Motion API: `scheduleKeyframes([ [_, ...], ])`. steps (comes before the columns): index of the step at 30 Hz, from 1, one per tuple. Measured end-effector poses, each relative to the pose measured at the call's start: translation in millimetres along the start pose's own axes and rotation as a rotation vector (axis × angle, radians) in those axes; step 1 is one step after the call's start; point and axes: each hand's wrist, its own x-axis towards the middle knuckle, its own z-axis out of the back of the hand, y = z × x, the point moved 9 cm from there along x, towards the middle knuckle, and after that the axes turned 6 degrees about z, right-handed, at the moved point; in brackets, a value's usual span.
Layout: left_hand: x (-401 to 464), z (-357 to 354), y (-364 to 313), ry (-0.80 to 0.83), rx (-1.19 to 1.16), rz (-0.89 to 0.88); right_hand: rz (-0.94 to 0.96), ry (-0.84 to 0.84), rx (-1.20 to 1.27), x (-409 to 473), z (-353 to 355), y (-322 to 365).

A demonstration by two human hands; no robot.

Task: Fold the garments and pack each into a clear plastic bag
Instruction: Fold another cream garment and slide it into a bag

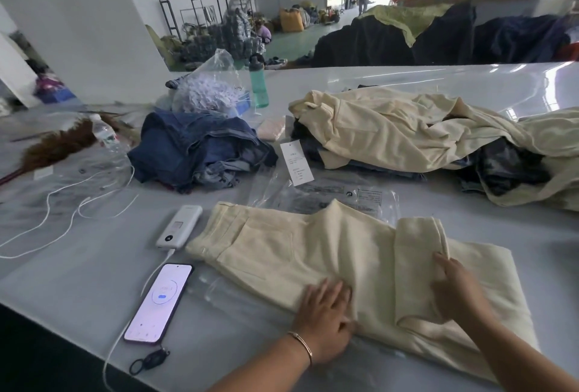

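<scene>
Cream trousers (282, 254) lie flat on the grey table (94, 266) in front of me, their waistband to the left. One leg end is folded back over the middle. My left hand (326, 316) presses flat on the near edge of the trousers. My right hand (454, 285) lies on the folded-back leg with its fingers stretched along the cloth. Clear plastic bags (332, 194) with printed labels lie just beyond the trousers, and another clear bag (232, 297) lies under their near edge.
A phone (159, 301) and a white power bank (180, 225) with cables lie to the left. Behind are a heap of denim (194, 147), a pile of cream garments (407, 128), a paper tag (296, 161), a green bottle (258, 81) and a feather duster (56, 144).
</scene>
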Motion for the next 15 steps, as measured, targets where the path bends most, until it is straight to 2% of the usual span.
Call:
scheduleKeyframes([
  [2,-9,8,-19,-0.067,0.087,-0.039,-0.019,-0.049,0.116,-5,17,-2],
  [6,-3,22,-36,-0.173,-0.025,-0.044,-0.040,-0.224,0.236,-6,73,-20],
  [9,16,4,-42,0.000,-0.090,0.073,-0.049,-0.268,0.269,-4,120,-39],
  [15,49,7,-80,-0.008,-0.027,0.257,-0.007,-0.311,0.229,-15,220,-93],
])
